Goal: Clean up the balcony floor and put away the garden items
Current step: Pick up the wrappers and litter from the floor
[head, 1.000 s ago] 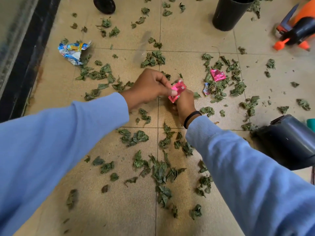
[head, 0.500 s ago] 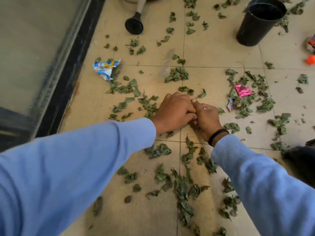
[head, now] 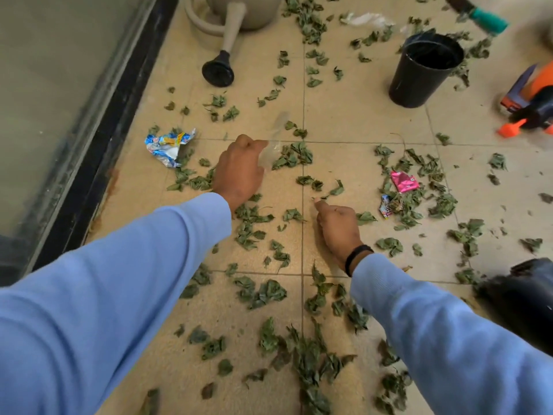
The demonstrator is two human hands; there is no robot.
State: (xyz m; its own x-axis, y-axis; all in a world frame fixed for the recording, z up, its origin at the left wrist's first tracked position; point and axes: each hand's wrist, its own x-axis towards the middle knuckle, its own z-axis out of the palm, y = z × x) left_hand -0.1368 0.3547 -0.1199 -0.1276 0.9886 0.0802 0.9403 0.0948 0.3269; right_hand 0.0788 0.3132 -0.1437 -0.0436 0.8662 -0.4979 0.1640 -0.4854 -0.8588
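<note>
Judging by the spread across the balcony floor (head: 344, 115), barely begun: dry green leaves (head: 311, 354) scattered over nearly every tile, thickest toward the near edge and around the middle. Still lying loose: a crumpled blue wrapper (head: 169, 146) near the left edge by the glass door, a pink wrapper (head: 404, 181) and a small striped one (head: 386, 206) among leaves right of the middle, a white scrap (head: 368, 19) at the far edge. None of the garden items put away yet: beige watering can (head: 236, 13) at the far edge, upright black pot (head: 425, 70) toward the far right, teal-handled trowel (head: 487, 19) beyond it, orange sprayer (head: 529, 106) at the right edge, another dark pot (head: 526, 298) tipped over at the near right. Reaching with the left hand (head: 239, 172) toward a clear plastic scrap (head: 270, 148), fingers bent and touching or almost touching it; too blurred to tell whether pinched. Hovering low over the middle tiles with the right hand (head: 338, 226), fingers curled under; cannot tell whether closed on anything. Remaining, by this reckoning: nearly all of it, litter, leaves and tools alike.
</note>
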